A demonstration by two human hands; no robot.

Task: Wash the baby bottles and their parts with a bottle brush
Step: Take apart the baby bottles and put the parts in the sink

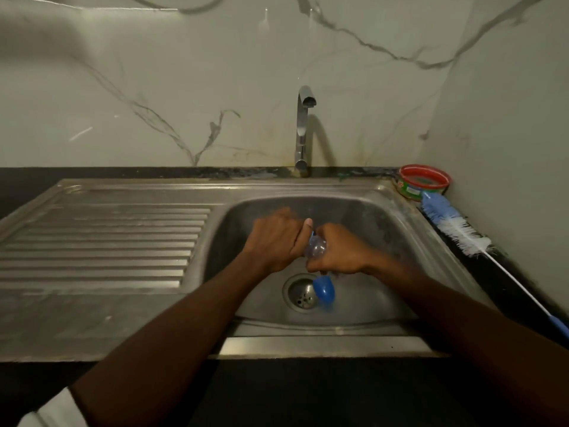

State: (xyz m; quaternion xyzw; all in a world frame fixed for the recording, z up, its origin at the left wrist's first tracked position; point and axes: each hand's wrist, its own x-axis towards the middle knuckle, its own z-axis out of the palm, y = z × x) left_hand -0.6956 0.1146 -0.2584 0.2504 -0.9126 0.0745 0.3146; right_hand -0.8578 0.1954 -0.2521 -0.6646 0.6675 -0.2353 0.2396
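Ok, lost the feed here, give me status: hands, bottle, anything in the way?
Left hand and right hand both gripping clear bottle over sink. Bottle brush untouched on counter, right. Blue cap by drain. Tap off.

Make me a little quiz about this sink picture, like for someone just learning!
1. True or false: water is running from the faucet.
2. Where does the bottle brush lie? A) in the basin B) on the counter right of the sink C) on the drainboard
3. What do the left hand and right hand both grip?

Key: 1 false. 2 B, beside the red tub. 3 the clear baby bottle, above the blue cap near the drain.
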